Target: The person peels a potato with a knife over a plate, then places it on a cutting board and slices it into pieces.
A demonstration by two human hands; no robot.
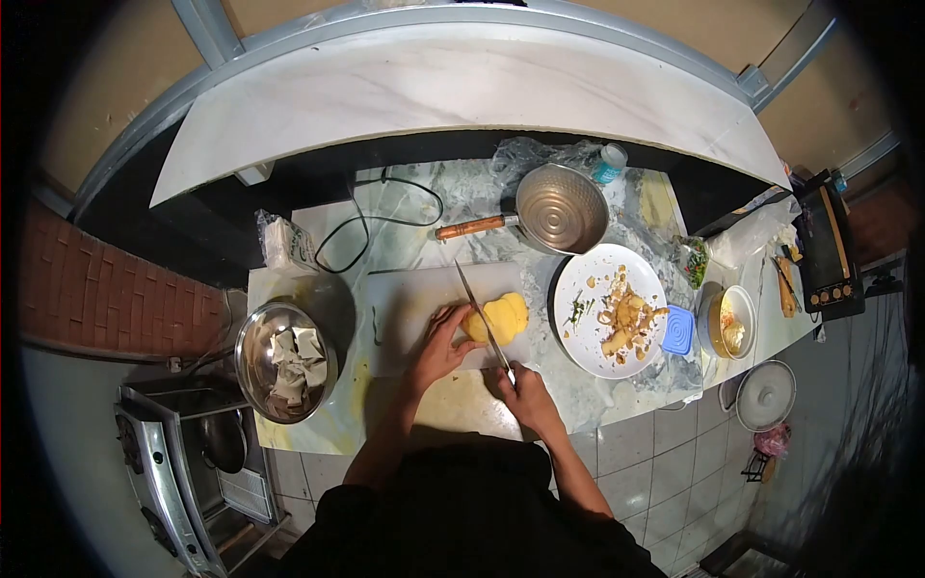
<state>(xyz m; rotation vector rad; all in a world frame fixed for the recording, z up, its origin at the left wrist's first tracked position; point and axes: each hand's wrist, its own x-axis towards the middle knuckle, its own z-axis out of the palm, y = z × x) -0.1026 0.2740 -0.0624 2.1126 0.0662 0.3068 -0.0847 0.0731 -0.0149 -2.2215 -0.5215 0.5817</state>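
Observation:
A white cutting board (409,299) lies on the marble-patterned counter. Yellow slices (506,318) sit overlapped at its right side. My right hand (525,393) is closed round the handle of a long knife (479,310), whose blade slants up and left along the left part of the yellow food. My left hand (443,345) rests against the left side of the yellow food, its fingertips near the blade; the fingers are bent round the edge of the food.
Left of the board stands a metal bowl (247,352) with pale pieces. Behind is a saucepan (563,210). To the right are a white plate (631,364) with peelings, a blue lid (678,330), a yellow bowl (717,323) and a green-capped jar (609,165). A black cable (366,226) lies behind.

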